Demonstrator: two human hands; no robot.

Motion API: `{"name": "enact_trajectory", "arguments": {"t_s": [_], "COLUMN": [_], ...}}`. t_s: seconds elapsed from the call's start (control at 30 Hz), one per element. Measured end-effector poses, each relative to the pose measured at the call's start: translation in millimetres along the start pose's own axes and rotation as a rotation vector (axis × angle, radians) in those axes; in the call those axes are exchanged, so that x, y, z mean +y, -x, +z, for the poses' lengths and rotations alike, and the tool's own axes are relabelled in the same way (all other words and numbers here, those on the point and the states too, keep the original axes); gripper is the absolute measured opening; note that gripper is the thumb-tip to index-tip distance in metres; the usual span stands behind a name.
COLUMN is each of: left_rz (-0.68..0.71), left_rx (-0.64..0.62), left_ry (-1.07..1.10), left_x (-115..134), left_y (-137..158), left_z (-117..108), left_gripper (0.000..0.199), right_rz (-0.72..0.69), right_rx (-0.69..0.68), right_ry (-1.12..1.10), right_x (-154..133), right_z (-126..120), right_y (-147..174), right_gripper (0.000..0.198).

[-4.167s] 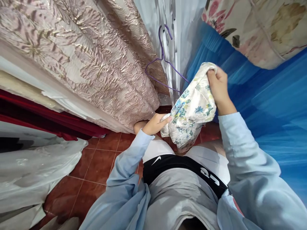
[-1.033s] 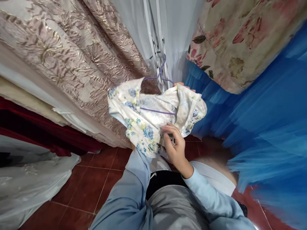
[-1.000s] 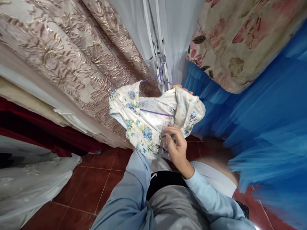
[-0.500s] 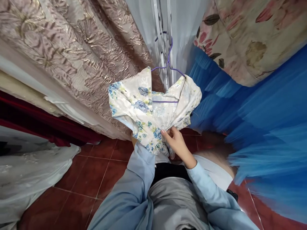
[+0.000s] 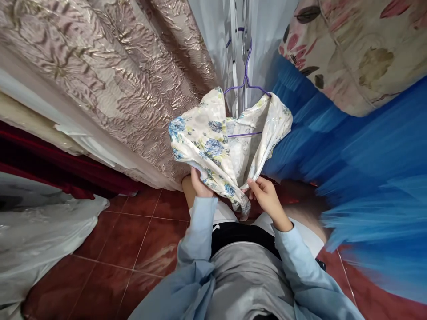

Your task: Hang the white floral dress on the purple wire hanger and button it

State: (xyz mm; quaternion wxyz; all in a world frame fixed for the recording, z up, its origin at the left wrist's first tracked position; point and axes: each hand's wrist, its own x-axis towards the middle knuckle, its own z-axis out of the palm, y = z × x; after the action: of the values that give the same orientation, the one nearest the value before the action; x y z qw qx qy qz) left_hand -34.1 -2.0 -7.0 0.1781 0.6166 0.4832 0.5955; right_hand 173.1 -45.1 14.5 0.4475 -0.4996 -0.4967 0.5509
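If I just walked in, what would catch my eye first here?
Probably the vivid blue cloth sweeping down the right side. Next, in the middle, the white, blue-flowered garment on a purple hanger, its front edge pinched by the right hand, with the left hand at its lower left. Shiny pink cloth with a raised pattern fills the upper left.

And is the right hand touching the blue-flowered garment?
Touching: the head view shows the right hand pinching the blue-flowered garment, thumb on its edge.

Pink brocade [image 5: 133,84] hangs left of blue tulle [image 5: 376,164].
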Motion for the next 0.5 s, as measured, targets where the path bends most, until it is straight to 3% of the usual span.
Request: {"name": "enact_trajectory", "arguments": {"t_s": [0.1, 0.13, 0.17, 0.23, 0.37, 0.5], "left_rz": [-0.106, -0.104, -0.075, -0.028, -0.140, -0.194], "left_rx": [0.453, 0.509, 0.492, 0.325, -0.043, -0.156], "left_ry": [0.123, 0.110, 0.068, -0.015, -0.031, -0.033], "left_x": [13.1, 20.4, 27.8, 39.3, 38.9, 29.5], "left_y": [39.8, 54.7, 68.3, 88.4, 95.2, 86.4], "left_z": [13.0, 16.3, 19.8, 28.0, 46.1, 53.5], "left_gripper": [0.046, 0.035, 0.027, 0.022, 0.033, 0.005], "right_rz": [0.028, 0.035, 0.041, 0.041, 0.016, 0.016], "right_rx": [-0.003, -0.004, -0.008, -0.024, -0.053, -0.078], "right_ry": [-0.031, -0.034, -0.035, -0.031, 0.027, 0.018], "right_x": [1.4, 1.9, 2.1, 1.8, -2.4, -8.8], "right_z": [-1.3, -0.6, 0.1, 0.4, -5.1, -11.4], "right_y": [3.4, 4.4, 5.4, 7.5, 12.5, 17.2], "right_gripper": [0.046, 0.046, 0.047, 0.046, 0.045, 0.044]}}
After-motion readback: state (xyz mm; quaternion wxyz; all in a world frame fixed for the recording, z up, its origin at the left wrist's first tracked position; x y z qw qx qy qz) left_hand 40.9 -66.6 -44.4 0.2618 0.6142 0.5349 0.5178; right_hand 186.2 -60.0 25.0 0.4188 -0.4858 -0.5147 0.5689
